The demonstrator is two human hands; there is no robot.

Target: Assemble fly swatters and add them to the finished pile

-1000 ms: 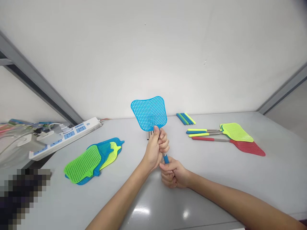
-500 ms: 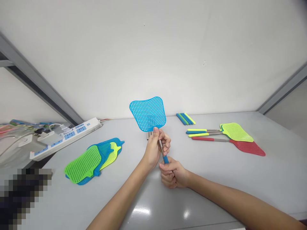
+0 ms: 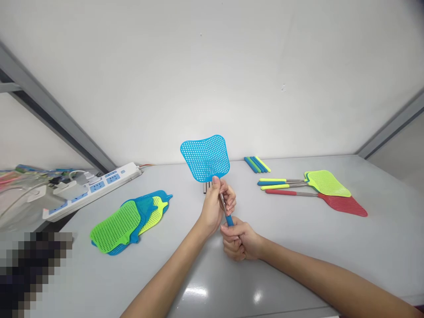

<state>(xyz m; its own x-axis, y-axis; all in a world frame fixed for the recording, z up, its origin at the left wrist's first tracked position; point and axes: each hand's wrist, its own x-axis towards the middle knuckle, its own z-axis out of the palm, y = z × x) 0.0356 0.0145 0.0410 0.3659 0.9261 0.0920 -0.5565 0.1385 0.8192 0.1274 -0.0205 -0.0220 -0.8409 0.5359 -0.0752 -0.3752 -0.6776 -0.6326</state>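
Both hands hold a blue fly swatter (image 3: 207, 158) upright over the middle of the table, its perforated head facing me. My left hand (image 3: 217, 205) is closed around the neck and metal rod, just below the head. Lower down, my right hand (image 3: 241, 240) is wrapped in a fist round the blue grip, of which only the top end shows. Behind the swatter head, several metal rods (image 3: 206, 188) lie on the table, mostly hidden by the head and my left hand.
A pile of loose swatter heads (image 3: 115, 227) in green, blue and yellow lies left. Right are several swatters with handles (image 3: 327, 183), one red (image 3: 346, 205). Several coloured grip tubes (image 3: 256, 164) lie near the wall. A power strip (image 3: 99, 187) with plugs stands at the left.
Hardly anything differs. The whole view has shifted very slightly, and both hands keep the same hold on the blue fly swatter.
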